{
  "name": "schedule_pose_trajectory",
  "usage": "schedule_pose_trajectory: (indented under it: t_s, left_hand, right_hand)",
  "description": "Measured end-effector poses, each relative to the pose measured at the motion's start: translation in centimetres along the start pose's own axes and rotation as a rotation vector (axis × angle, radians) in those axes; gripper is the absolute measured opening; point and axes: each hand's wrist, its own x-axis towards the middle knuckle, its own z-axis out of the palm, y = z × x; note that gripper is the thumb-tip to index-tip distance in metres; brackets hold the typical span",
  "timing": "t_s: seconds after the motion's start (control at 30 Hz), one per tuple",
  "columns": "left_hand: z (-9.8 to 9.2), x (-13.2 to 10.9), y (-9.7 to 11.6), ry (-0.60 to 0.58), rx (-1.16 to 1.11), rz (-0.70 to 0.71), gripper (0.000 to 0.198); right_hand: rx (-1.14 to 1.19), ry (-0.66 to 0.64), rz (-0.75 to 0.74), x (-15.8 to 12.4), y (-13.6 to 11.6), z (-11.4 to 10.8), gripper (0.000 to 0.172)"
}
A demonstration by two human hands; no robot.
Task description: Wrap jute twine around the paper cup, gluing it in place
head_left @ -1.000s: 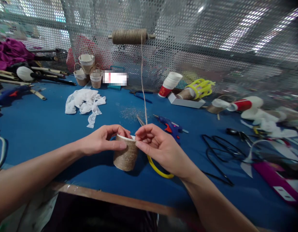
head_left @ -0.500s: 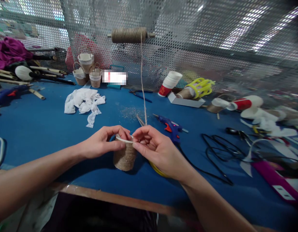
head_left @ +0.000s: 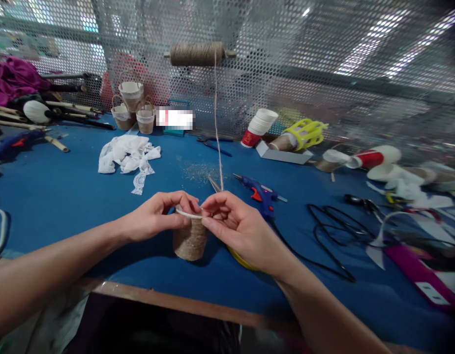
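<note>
A paper cup (head_left: 190,239) wrapped in brown twine, with a white rim, stands upright near the table's front edge. My left hand (head_left: 164,212) is closed on its left rim, thumb outside and fingers over the top. My right hand (head_left: 236,223) pinches at the right side of the rim; its fingertips touch the cup, and whatever small thing lies between them is hard to make out. A strand of twine (head_left: 218,132) runs from the spool (head_left: 197,54) down behind my right hand. Scissors (head_left: 245,260) lie partly hidden under that hand, yellow handle showing.
A blue glue gun (head_left: 262,195) with a black cord lies right of my hands. White lace (head_left: 124,155) is heaped at left, beside small twine-covered baskets (head_left: 131,105). Pliers (head_left: 216,145), stacked red-and-white cups (head_left: 259,128) and a purple power strip (head_left: 421,278) are on the blue table (head_left: 65,196).
Almost nothing differs. Both hands keep their places at the cup's rim, and the hanging twine has shifted very slightly to the left.
</note>
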Motion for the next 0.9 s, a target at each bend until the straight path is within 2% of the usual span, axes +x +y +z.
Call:
schedule_pose_trajectory:
  t_s: [0.23, 0.5, 0.73, 0.9]
  left_hand:
    - [0.11, -0.04, -0.16, 0.009, 0.015, 0.014, 0.009]
    - [0.32, -0.02, -0.05, 0.027, 0.142, 0.041, 0.011]
    - [0.13, 0.3, -0.33, 0.112, -0.082, -0.014, 0.019]
    - [0.0, 0.22, -0.48, 0.075, -0.01, 0.005, 0.014]
  right_hand:
    - [0.013, 0.005, -0.006, 0.04, 0.11, 0.05, 0.009]
    - [-0.076, 0.026, -0.001, -0.04, -0.02, 0.32, 0.01]
    - [-0.229, 0.06, -0.022, -0.01, -0.03, 0.26, 0.017]
    - [-0.295, 0.126, -0.04, 0.13, 0.02, 0.3, 0.009]
